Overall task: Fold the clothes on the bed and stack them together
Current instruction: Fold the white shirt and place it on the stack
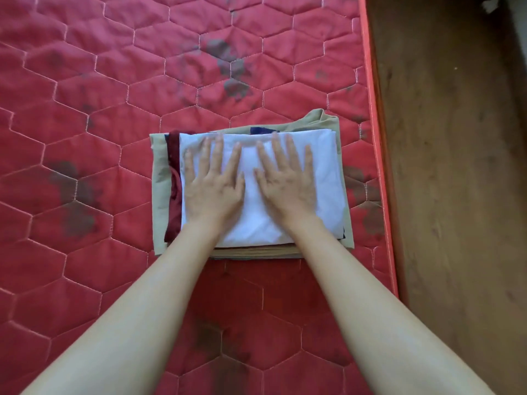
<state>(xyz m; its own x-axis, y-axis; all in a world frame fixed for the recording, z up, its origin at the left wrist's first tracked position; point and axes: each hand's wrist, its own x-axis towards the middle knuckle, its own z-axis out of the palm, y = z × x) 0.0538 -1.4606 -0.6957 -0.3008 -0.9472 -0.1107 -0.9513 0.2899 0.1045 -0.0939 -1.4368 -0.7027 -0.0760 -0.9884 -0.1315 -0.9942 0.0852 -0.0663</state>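
Where the folded clothes lie as one stack (251, 192) on the bed (99, 124), both hands rest flat on top of it. Left hand (212, 185): palm down on the white garment (322, 166), fingers (218, 155) straight and spread, gripping nothing. Right hand (286, 181): same posture just beside it, palm down, fingers straight and slightly fanned, holding nothing; fingertips are blurred.

Stack order as visible: white garment uppermost; a dark red garment (174, 183) showing along its left edge; a sliver of navy (261, 130) at the far edge; a beige garment (159, 195) at the bottom, sticking out on the left, far and right sides, with layered folds visible at the near edge between the forearms.

Stack sits toward the right side of the bed, near its orange edge (376, 138). Bed cover is red, quilted in hexagons, with dark blotches. Wooden floor (456, 166) runs beside the bed on the right.
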